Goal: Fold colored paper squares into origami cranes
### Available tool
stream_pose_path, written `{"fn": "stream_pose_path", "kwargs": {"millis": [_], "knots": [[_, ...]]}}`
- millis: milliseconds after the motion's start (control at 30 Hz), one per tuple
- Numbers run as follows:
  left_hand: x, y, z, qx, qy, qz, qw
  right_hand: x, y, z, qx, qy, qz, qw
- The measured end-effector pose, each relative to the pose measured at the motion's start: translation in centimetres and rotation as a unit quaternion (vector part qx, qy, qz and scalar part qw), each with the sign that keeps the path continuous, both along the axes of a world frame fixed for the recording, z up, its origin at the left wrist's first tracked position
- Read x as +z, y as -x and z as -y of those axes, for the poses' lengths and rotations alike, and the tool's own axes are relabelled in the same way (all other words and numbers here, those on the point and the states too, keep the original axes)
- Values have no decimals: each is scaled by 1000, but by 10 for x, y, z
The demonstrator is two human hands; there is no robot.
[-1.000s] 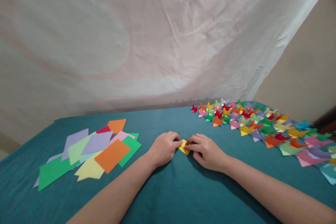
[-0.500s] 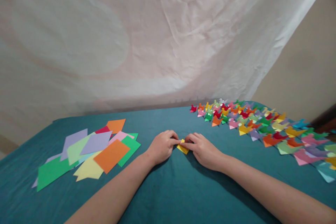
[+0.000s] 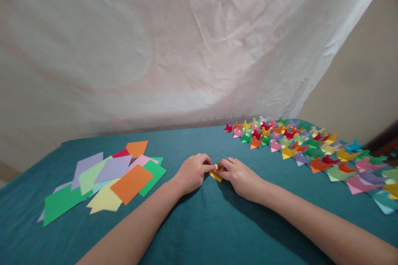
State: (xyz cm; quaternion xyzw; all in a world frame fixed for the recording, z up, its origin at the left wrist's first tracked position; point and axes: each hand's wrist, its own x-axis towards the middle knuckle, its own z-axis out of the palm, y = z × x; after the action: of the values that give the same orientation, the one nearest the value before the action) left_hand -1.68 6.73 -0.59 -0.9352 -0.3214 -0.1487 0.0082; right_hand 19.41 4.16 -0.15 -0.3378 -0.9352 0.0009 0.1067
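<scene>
A small folded piece of yellow paper (image 3: 215, 175) lies on the teal cloth (image 3: 199, 223) at the middle of the table. My left hand (image 3: 192, 172) pinches its left side with curled fingers. My right hand (image 3: 239, 175) pinches its right side, fingertips meeting those of the left hand over the paper. Most of the yellow paper is hidden under the fingers.
A loose pile of flat coloured paper sheets (image 3: 105, 180) lies at the left. Several rows of small folded paper figures (image 3: 311, 151) in many colours run along the right side. A wrinkled white sheet (image 3: 155, 49) hangs behind the table.
Both hands have drawn a little closer together over the yellow paper, and less of it shows now. The view has shifted slightly.
</scene>
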Motion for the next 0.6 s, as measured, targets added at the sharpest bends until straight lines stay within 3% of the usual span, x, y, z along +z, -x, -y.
{"fn": "stream_pose_path", "kwargs": {"millis": [600], "knots": [[7, -3, 4, 24, -18, -55, 998, 23, -6, 15, 17, 91, 17, 996]]}}
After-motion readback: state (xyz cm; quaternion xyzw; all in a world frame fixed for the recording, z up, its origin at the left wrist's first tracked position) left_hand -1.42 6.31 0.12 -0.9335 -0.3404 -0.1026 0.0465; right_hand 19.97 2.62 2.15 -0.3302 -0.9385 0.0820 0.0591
